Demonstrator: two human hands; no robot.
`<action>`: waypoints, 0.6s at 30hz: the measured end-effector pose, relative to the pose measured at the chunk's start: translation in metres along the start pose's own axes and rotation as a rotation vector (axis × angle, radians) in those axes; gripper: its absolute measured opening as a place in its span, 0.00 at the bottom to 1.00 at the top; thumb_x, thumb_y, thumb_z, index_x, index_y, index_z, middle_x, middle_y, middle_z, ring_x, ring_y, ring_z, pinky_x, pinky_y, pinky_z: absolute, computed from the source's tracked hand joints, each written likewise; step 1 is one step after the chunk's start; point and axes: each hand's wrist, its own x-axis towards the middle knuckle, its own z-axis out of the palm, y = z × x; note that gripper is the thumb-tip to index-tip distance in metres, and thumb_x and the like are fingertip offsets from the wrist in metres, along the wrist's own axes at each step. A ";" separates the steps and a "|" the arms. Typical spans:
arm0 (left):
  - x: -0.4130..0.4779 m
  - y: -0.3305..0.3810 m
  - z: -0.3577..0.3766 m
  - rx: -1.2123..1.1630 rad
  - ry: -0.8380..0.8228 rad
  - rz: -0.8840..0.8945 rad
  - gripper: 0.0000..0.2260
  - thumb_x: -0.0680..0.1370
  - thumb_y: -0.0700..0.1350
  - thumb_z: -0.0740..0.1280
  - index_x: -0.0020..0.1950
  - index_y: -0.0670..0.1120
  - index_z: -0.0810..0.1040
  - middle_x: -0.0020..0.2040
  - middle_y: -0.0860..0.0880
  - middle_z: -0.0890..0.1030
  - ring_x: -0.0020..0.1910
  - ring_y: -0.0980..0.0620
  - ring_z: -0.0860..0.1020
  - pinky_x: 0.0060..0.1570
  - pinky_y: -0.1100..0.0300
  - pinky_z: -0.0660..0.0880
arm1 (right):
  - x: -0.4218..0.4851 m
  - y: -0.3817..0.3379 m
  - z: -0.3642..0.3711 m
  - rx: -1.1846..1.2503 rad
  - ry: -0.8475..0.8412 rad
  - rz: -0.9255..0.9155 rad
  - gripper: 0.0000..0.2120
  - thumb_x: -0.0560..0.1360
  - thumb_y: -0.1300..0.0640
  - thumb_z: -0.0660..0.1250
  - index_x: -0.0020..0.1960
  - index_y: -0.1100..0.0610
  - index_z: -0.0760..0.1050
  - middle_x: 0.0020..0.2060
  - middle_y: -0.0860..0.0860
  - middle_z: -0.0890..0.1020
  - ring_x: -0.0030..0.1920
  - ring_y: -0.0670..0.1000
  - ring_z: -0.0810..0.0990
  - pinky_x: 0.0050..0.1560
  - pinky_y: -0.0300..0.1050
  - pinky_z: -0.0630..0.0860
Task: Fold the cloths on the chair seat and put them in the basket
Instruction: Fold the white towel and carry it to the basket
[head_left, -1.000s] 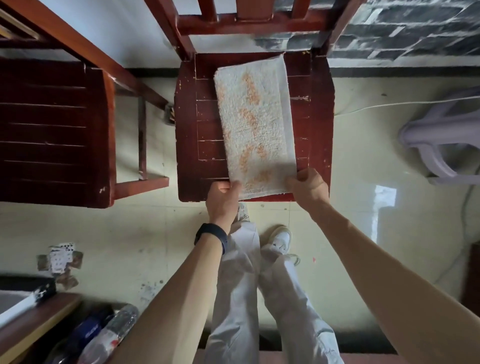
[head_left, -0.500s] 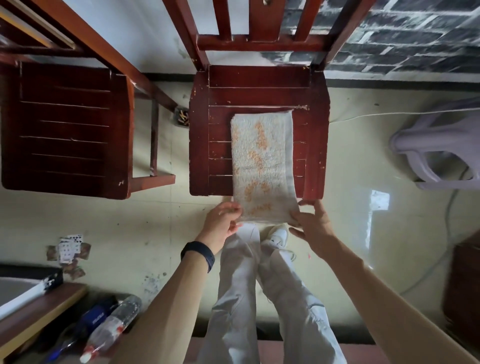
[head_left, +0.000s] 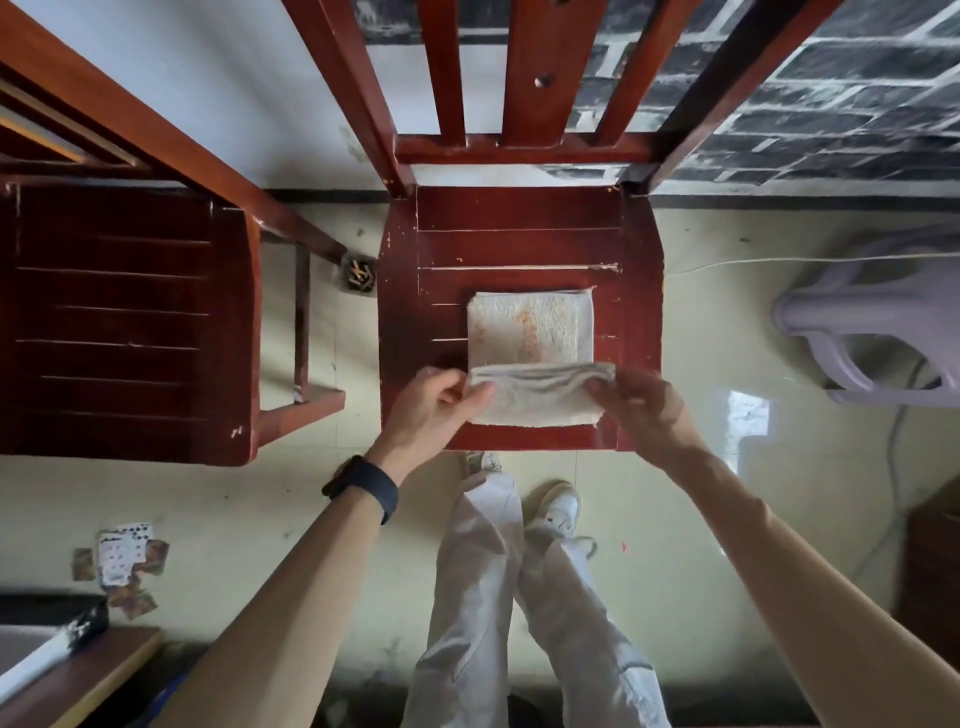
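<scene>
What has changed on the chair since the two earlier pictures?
The cloth was drawn toward the seat's front edge, then its near end was lifted and turned over toward the chair back, so it now lies shorter. The left hand and right hand stayed at that end and pinch it now. The chair seat looks unchanged.

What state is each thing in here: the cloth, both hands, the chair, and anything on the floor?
cloth, flat on the seat, its near end lifted and turned back over itself.
left hand, pinches the lifted end's left corner.
right hand, pinches its right corner.
chair seat, upright, with the cloth on its front half.
playing cards, scattered on the floor.
</scene>
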 end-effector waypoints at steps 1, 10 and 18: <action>0.009 0.004 -0.001 -0.049 0.018 0.004 0.15 0.77 0.60 0.67 0.48 0.48 0.81 0.50 0.51 0.79 0.46 0.57 0.79 0.44 0.66 0.73 | 0.011 -0.001 0.001 0.004 0.039 -0.008 0.19 0.76 0.39 0.67 0.38 0.54 0.78 0.31 0.52 0.80 0.30 0.48 0.76 0.33 0.46 0.72; 0.098 0.006 0.022 0.096 0.257 -0.035 0.20 0.84 0.55 0.55 0.44 0.42 0.75 0.38 0.48 0.77 0.38 0.48 0.76 0.38 0.57 0.66 | 0.088 0.001 0.035 -0.019 0.231 0.057 0.18 0.84 0.43 0.58 0.51 0.58 0.75 0.36 0.47 0.77 0.31 0.46 0.74 0.30 0.42 0.76; 0.114 0.005 0.032 0.228 0.346 -0.115 0.22 0.85 0.58 0.49 0.47 0.44 0.74 0.45 0.42 0.83 0.44 0.39 0.81 0.38 0.55 0.70 | 0.109 -0.005 0.046 -0.166 0.325 0.165 0.23 0.82 0.36 0.53 0.47 0.53 0.74 0.34 0.47 0.79 0.36 0.51 0.82 0.37 0.53 0.82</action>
